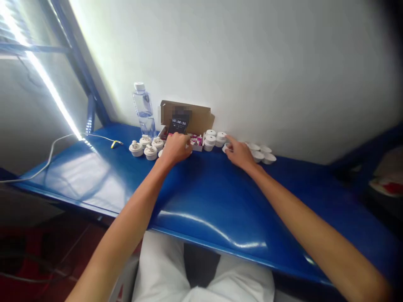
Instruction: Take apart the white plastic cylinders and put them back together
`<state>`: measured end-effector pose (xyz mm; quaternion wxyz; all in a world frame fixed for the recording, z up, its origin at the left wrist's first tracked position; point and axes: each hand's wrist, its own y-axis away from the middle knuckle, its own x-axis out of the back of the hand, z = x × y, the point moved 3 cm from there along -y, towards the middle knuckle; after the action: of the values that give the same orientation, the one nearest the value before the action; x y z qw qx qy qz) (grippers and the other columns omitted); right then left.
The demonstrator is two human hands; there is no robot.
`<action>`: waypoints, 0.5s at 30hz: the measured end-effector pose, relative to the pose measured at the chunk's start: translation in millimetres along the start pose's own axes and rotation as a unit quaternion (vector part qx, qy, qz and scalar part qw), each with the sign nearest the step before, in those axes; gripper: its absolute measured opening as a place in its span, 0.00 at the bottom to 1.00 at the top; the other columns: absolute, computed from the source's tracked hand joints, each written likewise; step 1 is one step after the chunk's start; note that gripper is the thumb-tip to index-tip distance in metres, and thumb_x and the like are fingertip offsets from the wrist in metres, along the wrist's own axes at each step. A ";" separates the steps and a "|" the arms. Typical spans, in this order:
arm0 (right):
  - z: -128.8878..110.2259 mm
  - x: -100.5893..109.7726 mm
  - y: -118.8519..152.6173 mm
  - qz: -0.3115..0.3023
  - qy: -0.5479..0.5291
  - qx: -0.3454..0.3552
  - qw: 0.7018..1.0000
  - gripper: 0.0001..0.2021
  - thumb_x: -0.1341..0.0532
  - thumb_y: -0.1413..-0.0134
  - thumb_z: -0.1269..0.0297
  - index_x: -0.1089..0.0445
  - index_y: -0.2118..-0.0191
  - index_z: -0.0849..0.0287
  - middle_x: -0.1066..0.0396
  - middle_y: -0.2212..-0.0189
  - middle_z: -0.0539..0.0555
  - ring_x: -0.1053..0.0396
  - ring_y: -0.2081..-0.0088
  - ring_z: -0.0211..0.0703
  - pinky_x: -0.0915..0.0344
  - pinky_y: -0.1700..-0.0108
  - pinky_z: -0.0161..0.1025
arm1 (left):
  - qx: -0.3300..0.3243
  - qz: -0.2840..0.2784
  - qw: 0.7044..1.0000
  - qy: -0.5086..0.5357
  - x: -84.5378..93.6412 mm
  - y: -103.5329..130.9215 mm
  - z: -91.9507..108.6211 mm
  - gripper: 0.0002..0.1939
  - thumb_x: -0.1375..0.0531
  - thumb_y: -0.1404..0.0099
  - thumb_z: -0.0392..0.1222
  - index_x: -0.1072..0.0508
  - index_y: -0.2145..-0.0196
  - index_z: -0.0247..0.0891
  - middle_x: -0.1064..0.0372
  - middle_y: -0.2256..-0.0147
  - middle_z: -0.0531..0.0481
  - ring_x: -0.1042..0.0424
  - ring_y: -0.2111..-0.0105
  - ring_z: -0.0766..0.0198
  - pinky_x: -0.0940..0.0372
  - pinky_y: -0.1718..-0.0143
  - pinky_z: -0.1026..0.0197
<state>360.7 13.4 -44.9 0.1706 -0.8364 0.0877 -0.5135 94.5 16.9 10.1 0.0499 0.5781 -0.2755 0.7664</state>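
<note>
My left hand [178,147] is closed, knuckles up, over the front of a small open carton [198,147]. Bits of white show at both sides of it, but what its fingers hold is hidden. To its left stand several white round plastic pieces with knobbed tops [150,152]. My right hand [239,154] pinches a white plastic cup [225,147] at its rim, the index finger stretched toward a neighbouring piece. Between the hands sit several white round pieces with flat caps [210,142]. Right of my right hand are several shallow white cups [269,158].
All this stands on a blue table [195,201] against a pale wall. A clear water bottle [144,111] is at the back left. A phone showing a timer [179,123] leans in the carton. A white cable [52,153] crosses the left end. Blue frame posts flank the table.
</note>
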 end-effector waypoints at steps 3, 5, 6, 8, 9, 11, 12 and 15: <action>-6.1 -5.2 25.0 -0.022 -0.232 -0.070 0.970 0.23 0.36 0.46 0.61 0.25 0.44 0.59 0.19 0.64 0.57 0.22 0.63 0.50 0.26 0.55 0.47 | -0.049 -0.021 0.997 0.061 -9.4 0.8 11.1 0.11 0.44 0.34 0.39 0.22 0.63 0.35 0.22 0.62 0.39 0.25 0.61 0.52 0.36 0.59 0.55; -7.0 -10.0 42.9 -0.053 -0.356 -0.116 0.926 0.20 0.33 0.48 0.58 0.22 0.50 0.58 0.19 0.65 0.56 0.22 0.63 0.48 0.25 0.57 0.45 | -0.078 -0.029 0.992 0.097 -15.2 1.3 19.9 0.10 0.44 0.34 0.39 0.23 0.64 0.34 0.23 0.62 0.40 0.26 0.63 0.54 0.36 0.61 0.56; -6.0 -11.1 50.4 -0.059 -0.393 -0.136 0.908 0.19 0.32 0.49 0.57 0.21 0.52 0.58 0.19 0.65 0.56 0.22 0.63 0.47 0.24 0.56 0.45 | -0.091 -0.033 0.988 0.117 -17.7 1.5 24.1 0.10 0.44 0.34 0.40 0.24 0.65 0.34 0.23 0.63 0.40 0.26 0.64 0.54 0.36 0.62 0.57; -1.6 -10.5 60.7 -0.063 -0.412 -0.161 0.895 0.17 0.33 0.49 0.57 0.20 0.54 0.57 0.19 0.65 0.55 0.21 0.63 0.47 0.24 0.55 0.46 | -0.111 -0.049 0.979 0.165 -21.4 1.8 30.6 0.09 0.42 0.35 0.41 0.25 0.66 0.34 0.23 0.64 0.42 0.26 0.64 0.56 0.36 0.62 0.57; 1.0 -8.9 63.2 -0.064 -0.394 -0.165 0.902 0.15 0.34 0.49 0.59 0.20 0.56 0.57 0.19 0.65 0.55 0.21 0.63 0.48 0.24 0.54 0.48 | -0.116 -0.061 0.972 0.194 -22.8 2.0 32.5 0.09 0.41 0.35 0.42 0.25 0.67 0.35 0.23 0.65 0.43 0.25 0.64 0.56 0.35 0.62 0.58; 4.2 -3.4 64.5 -0.065 -0.328 -0.150 0.930 0.13 0.36 0.50 0.65 0.19 0.58 0.57 0.18 0.63 0.56 0.21 0.59 0.51 0.24 0.51 0.50 | -0.119 -0.095 0.957 0.248 -25.3 2.3 33.5 0.09 0.39 0.36 0.45 0.25 0.66 0.35 0.23 0.64 0.45 0.25 0.62 0.57 0.34 0.60 0.59; 4.1 0.0 64.4 -0.061 -0.293 -0.131 0.945 0.15 0.36 0.51 0.68 0.19 0.56 0.56 0.18 0.60 0.56 0.21 0.55 0.52 0.25 0.50 0.50 | -0.120 -0.113 0.949 0.270 -26.6 2.6 32.9 0.10 0.38 0.37 0.46 0.24 0.65 0.35 0.22 0.63 0.46 0.25 0.61 0.57 0.33 0.59 0.59; -6.5 7.9 65.9 -0.062 -0.228 -0.034 0.971 0.28 0.37 0.55 0.73 0.24 0.45 0.55 0.23 0.46 0.57 0.26 0.44 0.54 0.27 0.45 0.50 | -0.128 -0.164 0.927 0.311 -33.6 4.4 30.5 0.19 0.31 0.45 0.48 0.26 0.58 0.36 0.23 0.57 0.47 0.25 0.57 0.56 0.32 0.57 0.58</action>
<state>360.5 -51.4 -60.4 0.1255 -0.9406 0.0124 -0.3152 129.9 6.7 -16.7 0.3318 0.3369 -0.2429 0.8470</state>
